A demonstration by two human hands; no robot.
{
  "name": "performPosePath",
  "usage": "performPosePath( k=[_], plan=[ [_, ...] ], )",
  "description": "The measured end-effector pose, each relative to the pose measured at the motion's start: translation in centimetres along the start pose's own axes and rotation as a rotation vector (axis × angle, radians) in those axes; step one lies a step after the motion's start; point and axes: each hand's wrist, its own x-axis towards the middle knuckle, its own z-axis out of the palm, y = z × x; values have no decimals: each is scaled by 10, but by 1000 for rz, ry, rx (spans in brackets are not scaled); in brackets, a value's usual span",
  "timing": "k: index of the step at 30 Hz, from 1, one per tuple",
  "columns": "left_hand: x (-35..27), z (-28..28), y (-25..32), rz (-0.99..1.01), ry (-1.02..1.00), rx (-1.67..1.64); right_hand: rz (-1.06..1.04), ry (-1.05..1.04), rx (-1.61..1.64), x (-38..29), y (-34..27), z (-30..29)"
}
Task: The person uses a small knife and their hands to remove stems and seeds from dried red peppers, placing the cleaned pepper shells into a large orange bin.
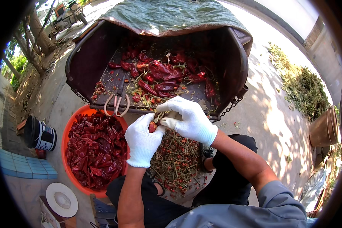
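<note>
Both my hands wear white knit gloves and meet in front of the cart's near edge. My left hand [142,142] grips a small red dried chili pepper piece [152,127] between thumb and fingers. At its top, pale pepper stems [159,116] lie between the thumb and fingertips of my right hand [188,119]. Beyond them, whole dried red peppers [162,71] and scattered seeds lie in the cart bed [105,82]. Scissors with pale wrapped handles [117,106] rest over the cart's edge, left of my hands.
An orange basin [65,151] full of red pepper pieces [97,151] stands at left. Stems and scraps [176,159] are heaped between my feet. Chains [230,108] hang at the cart's corners. Green tarp [171,17] covers its far end. A black bucket [35,132] lies at far left.
</note>
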Motion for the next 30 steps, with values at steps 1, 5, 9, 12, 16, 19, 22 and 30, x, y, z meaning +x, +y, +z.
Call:
performPosePath(
  k=[1, 5, 9, 12, 16, 19, 22, 30],
  plan=[
    [-1, 0, 1, 34, 9, 50, -46, 4, -40, -1, 2, 0],
    [0, -5, 6, 100, -4, 98, -138, 16, -114, -2, 2, 2],
    [-1, -9, 8, 35, -98, 22, 28, 52, 76, -3, 2, 6],
    [-2, -8, 5, 18, -126, -115, 428, 14, 385, 1, -11, 2],
    [-3, -8, 9, -61, -143, -345, 668, 20, 786, 2, -3, 2],
    [-1, -10, 15, -246, -224, -493, 691, 104, 881, 4, -3, 5],
    [-3, -5, 15, -210, -138, -457, 567, 151, 630, 10, -8, 1],
    [-10, -10, 17, -8, 104, -197, 160, 357, -20, 11, 4, 4]
  ],
)
